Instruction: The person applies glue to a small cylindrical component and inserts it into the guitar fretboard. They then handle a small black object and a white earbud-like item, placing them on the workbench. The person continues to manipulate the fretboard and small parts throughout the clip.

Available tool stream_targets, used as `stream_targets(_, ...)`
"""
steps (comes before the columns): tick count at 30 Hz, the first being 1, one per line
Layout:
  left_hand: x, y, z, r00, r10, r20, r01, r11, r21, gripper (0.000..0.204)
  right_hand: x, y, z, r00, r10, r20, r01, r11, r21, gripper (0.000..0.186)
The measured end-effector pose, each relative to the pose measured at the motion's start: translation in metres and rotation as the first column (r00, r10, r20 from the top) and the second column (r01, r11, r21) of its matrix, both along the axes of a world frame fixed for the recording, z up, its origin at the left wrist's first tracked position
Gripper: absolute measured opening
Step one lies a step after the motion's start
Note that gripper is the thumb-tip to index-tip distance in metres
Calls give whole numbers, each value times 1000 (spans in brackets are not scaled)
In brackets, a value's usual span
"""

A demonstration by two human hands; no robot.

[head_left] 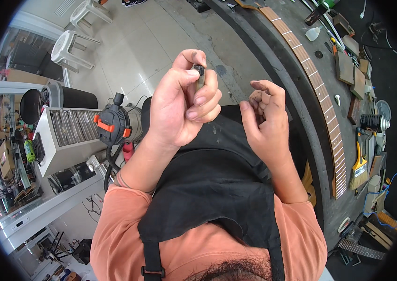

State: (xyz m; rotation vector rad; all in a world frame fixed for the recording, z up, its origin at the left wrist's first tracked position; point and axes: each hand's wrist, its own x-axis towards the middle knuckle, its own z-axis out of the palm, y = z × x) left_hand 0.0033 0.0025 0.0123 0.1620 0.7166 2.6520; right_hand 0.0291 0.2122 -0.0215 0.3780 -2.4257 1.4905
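My left hand (177,103) is raised over the black apron. Its thumb and fingers are closed around a small cylinder with a black end (199,71). The fingers cover most of the cylinder, so its exact kind does not show. To the right, apart from it, my right hand (269,119) hangs in the air with its thumb spread from the half-curled fingers. Nothing shows in that hand, and its fingertips are smudged dark.
On the dark workbench (301,86) to my right lies a fretted guitar neck (318,84). Beyond it are a paintbrush (360,164), a small white bottle (313,33) and wooden blocks (344,68). At left stand a shop vacuum (114,124), a white cabinet (46,140) and white stools (67,47).
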Motion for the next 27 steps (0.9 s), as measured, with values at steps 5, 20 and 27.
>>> stream_targets(5,1,2,1,1000,18,0,-18,1000,-18,17,0,1,1,1000,0,15,0,1000,5,48)
stream_targets(20,4,7,9,994,102,-23,-105,966,-237,19,-12,13,16,996,-81,26,84,986,-145,45)
stream_targets(27,7,1,9,989,143,-36,-148,950,-276,19,-58,72,58,960,-251,-122,233,962,-142,39)
